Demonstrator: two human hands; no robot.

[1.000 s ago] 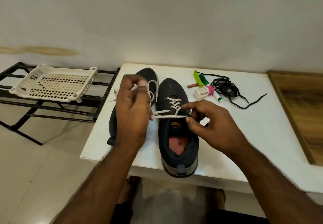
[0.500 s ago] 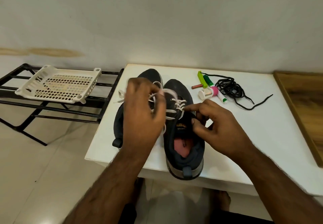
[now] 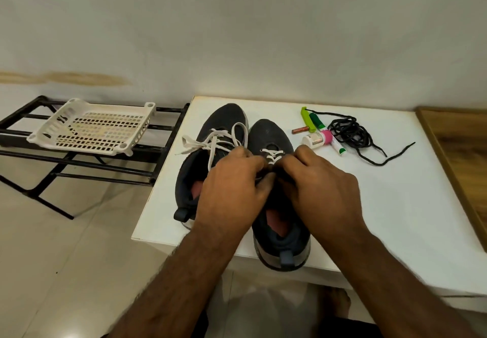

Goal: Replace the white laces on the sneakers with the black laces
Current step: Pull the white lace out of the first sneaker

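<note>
Two dark sneakers stand side by side on the white table (image 3: 395,219), toes pointing away from me. The left sneaker (image 3: 224,119) carries loose white laces (image 3: 210,140) spread over its top. On the right sneaker (image 3: 271,134) a white lace (image 3: 272,154) still crosses the front eyelets. My left hand (image 3: 232,187) and my right hand (image 3: 324,185) meet over the right sneaker's eyelets, fingers curled on the lace there; the pinch itself is hidden. A bundle of black laces (image 3: 347,134) lies at the table's back right.
Beside the black laces lie a green clip (image 3: 305,120), a green-capped tube (image 3: 317,123), a small battery (image 3: 300,130) and a pink-capped bottle (image 3: 317,138). A white plastic tray (image 3: 92,127) sits on a black metal rack (image 3: 79,163) to the left. A wooden surface (image 3: 463,158) borders the table's right.
My left hand came back from the left, where it had drawn a lace end out, and joined my right hand at the right sneaker's eyelets. The view shifted slightly.
</note>
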